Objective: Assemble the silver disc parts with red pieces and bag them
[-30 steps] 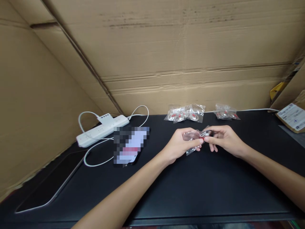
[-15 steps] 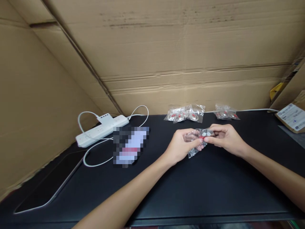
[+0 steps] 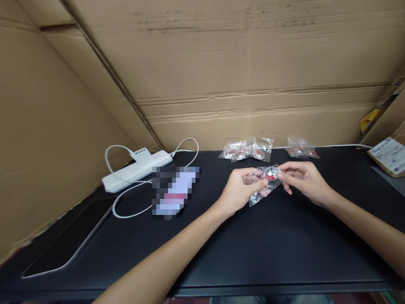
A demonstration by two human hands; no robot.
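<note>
A clear plastic bag with a round silvery metal disc and a small red piece is held up over the black table. My left hand pinches the bag's left side, its thumb on top near the red piece and fingers curled behind. At the right edge of the disc, my right hand grips the bag between thumb and index finger, the other fingers loosely bent. Whether the bag is sealed cannot be made out.
Several similar bagged discs lie along the cardboard wall, with another cluster farther right. A white power strip with cables, a pixelated patch and a dark flat panel are left. A labelled package sits right.
The disc's face and the red piece show more clearly now. My right thumb has moved off the red piece to the disc's right edge, and that hand's lower fingers have loosened.
</note>
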